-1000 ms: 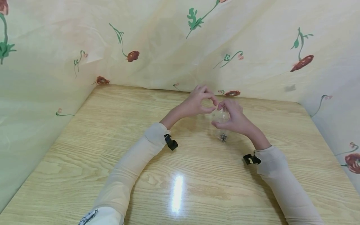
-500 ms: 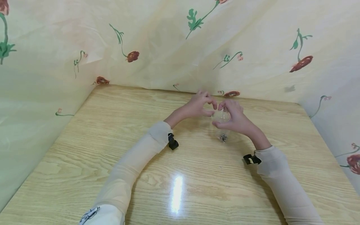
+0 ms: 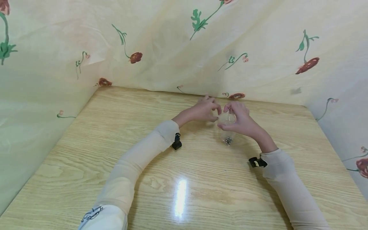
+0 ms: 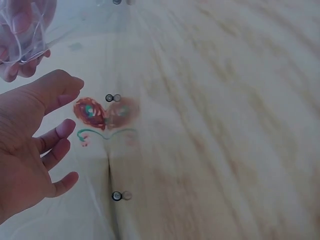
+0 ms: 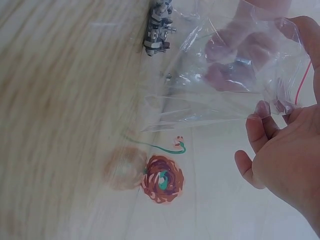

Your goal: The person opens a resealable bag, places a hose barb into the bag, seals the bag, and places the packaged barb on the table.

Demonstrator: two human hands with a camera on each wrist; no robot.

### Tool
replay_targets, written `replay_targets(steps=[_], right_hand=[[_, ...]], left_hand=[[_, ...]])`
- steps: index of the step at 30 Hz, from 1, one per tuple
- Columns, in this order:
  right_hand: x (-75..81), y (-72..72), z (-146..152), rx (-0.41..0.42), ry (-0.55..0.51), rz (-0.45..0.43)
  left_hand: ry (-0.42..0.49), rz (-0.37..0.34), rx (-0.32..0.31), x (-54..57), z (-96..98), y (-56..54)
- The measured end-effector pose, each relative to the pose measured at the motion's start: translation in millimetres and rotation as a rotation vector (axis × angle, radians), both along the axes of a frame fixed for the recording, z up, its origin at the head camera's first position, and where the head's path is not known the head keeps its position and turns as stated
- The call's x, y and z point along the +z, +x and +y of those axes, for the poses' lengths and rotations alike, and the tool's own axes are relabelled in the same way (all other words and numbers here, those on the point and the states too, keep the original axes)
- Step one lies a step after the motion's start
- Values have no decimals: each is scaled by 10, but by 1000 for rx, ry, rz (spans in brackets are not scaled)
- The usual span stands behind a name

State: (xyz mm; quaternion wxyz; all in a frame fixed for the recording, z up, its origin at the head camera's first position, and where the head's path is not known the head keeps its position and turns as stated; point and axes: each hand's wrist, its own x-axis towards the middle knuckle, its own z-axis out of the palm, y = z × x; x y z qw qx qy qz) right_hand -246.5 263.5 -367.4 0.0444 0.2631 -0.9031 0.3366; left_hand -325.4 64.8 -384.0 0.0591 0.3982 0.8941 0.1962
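Observation:
My right hand (image 3: 240, 118) holds a clear zip bag (image 3: 227, 119) by its mouth, thumb and fingers curled at the edge. A red line (image 5: 302, 82) runs along the mouth in the right wrist view. The bag stands over the table with a cluster of small metal hardware (image 3: 228, 141) at its bottom, also visible as silvery pieces (image 5: 158, 30) in the right wrist view. My left hand (image 3: 205, 110) is just left of the bag, fingers loosely bent with nothing between them. In the left wrist view, its fingers are apart from the bag (image 4: 37, 40).
The wood-grain table (image 3: 172, 159) is glossy. Small round metal pieces (image 4: 109, 98) lie near its back edge in the left wrist view. A flower-patterned cloth (image 3: 161, 41) rises behind the table and along its sides.
My left hand has moved down and slightly right, its fingers coming away from my right fingertips at the bag's mouth. The right hand and the bag have barely moved.

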Motion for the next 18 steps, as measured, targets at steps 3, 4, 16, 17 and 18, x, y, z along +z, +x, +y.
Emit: replay_targets(steps=[3,4,16,17,18], right_hand=[[5,3,3,-3,3,-4],[6,3,3,-4,5,-4],[3,16,0,-8,12,2],[3,20,-2,-9,11,2],[4,24,-5,-9,9,3]], left_hand=[[-36,-13,3,-15,21,-10],[-42,-19,5,-22,24,-13],[-93,-55,-7,-67,56,-37],[-100,-48,-11,-64,61,-35],[-108,-43,-13,-61,66,-33]])
